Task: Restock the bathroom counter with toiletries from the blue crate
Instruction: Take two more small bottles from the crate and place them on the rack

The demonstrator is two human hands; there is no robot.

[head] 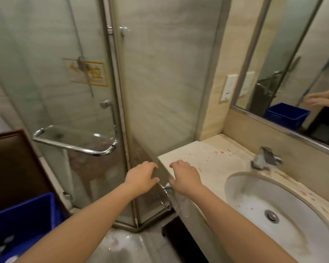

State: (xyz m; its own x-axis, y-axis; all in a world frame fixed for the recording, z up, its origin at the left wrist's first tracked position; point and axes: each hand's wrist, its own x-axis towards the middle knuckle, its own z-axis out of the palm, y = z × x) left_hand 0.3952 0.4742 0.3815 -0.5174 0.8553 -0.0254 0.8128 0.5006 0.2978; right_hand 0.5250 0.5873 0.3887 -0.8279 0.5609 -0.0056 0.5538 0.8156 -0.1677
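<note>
The pale marble bathroom counter (207, 158) runs along the right, with an oval white sink (285, 209) set in it. My right hand (185, 176) hovers over the counter's left front corner, fingers loosely curled, holding nothing. My left hand (141, 177) hangs just left of the counter edge, in front of the shower glass, also with nothing in it. The blue crate (23, 223) stands at the lower left by my left forearm; small pale items show blurred inside it.
A glass shower enclosure (160, 82) with a chrome door handle (74, 145) fills the middle. A chrome faucet (265, 158) stands behind the sink. A chrome ring (165, 198) hangs under the counter edge. A mirror (292, 73) is on the right wall, a dark wooden cabinet (13, 168) at left.
</note>
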